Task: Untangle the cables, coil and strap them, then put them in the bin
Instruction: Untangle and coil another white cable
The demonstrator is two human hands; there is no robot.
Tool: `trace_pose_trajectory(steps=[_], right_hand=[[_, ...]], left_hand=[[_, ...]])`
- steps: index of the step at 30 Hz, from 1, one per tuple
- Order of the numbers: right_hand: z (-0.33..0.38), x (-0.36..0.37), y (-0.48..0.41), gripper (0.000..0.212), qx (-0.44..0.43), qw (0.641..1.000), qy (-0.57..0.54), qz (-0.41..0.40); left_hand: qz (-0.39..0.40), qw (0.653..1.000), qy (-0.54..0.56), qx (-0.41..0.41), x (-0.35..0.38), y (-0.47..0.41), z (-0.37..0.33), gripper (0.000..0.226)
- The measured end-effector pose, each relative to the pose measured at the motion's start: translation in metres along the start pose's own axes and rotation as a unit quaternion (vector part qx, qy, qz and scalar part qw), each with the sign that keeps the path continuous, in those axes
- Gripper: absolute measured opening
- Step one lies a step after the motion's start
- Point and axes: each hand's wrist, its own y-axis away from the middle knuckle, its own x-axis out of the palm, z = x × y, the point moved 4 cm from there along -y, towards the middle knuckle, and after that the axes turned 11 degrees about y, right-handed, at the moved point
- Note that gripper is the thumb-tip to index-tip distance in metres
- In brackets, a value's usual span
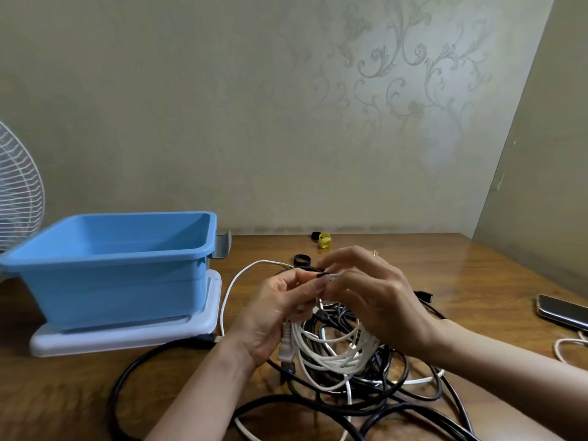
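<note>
A tangle of black and white cables lies on the wooden table in front of me. My left hand grips a bundle of white cable loops lifted above the pile. My right hand pinches a strand of the white cable at the top of the bundle, touching the left fingertips. One white strand arcs off to the left. The blue bin stands empty at the left on a white lid. A black strap ring and a yellow strap lie behind my hands.
A phone lies near the right table edge, with another pale cable loop beside it. A white fan grille shows at the far left. A thick black cable curves along the front left. The wall stands right behind the table.
</note>
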Motion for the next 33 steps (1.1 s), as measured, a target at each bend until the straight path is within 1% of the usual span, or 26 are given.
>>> trace_pose_trajectory(steps=[1,4,5,6,8,10,12,15,19,23,25,28,30,31,33], right_hand=[[-0.001,0.002,0.000,0.005,0.004,1.000,-0.005,0.009],[-0.010,0.002,-0.001,0.032,0.073,0.996,-0.006,0.056],[-0.013,0.002,-0.002,0.037,0.083,0.994,-0.003,0.076],[-0.014,0.002,-0.003,0.038,0.078,0.992,-0.002,0.098],[-0.014,0.004,-0.002,0.032,0.046,0.991,-0.003,0.124],[-0.014,0.007,-0.001,0.025,0.022,0.992,0.023,0.118],[-0.015,0.011,0.001,0.016,0.017,0.993,0.044,0.109],[-0.012,0.014,0.001,0.009,0.021,0.995,0.041,0.086],[-0.010,0.016,-0.006,0.006,0.047,0.996,-0.008,0.072],[-0.014,0.020,-0.013,0.011,0.103,0.991,-0.055,0.071],[-0.015,0.019,-0.015,0.008,0.148,0.982,-0.097,0.065],[-0.015,0.020,-0.019,0.013,0.204,0.967,-0.136,0.064],[-0.012,0.018,-0.025,0.015,0.230,0.958,-0.163,0.049],[-0.010,0.015,-0.027,0.017,0.244,0.952,-0.183,0.034],[-0.007,0.012,-0.030,0.025,0.294,0.921,-0.255,0.013]], left_hand=[[0.000,1.000,-0.006,0.005,0.001,0.000,0.000,0.026],[0.009,0.999,-0.035,0.028,0.003,0.003,-0.003,0.027],[0.010,0.998,-0.048,0.036,0.002,0.003,-0.004,0.028],[0.008,0.997,-0.068,0.041,0.002,0.003,-0.005,0.030],[-0.002,0.990,-0.131,0.045,0.002,0.001,-0.004,0.033],[0.002,0.984,-0.174,0.044,0.004,0.001,0.000,0.036],[0.019,0.983,-0.176,0.041,0.006,0.001,0.004,0.035],[-0.003,0.989,-0.133,0.071,0.003,0.000,0.001,0.033],[-0.039,0.987,-0.087,0.130,-0.006,-0.003,-0.004,0.029],[-0.065,0.978,-0.097,0.171,-0.011,-0.004,-0.006,0.029],[-0.076,0.974,-0.101,0.190,-0.010,-0.002,-0.008,0.028],[-0.089,0.968,-0.097,0.212,-0.009,0.001,-0.012,0.027],[-0.092,0.965,-0.103,0.222,-0.008,0.002,-0.016,0.026],[-0.094,0.963,-0.107,0.228,-0.006,0.003,-0.020,0.025],[-0.110,0.954,-0.126,0.247,-0.002,0.009,-0.033,0.023]])
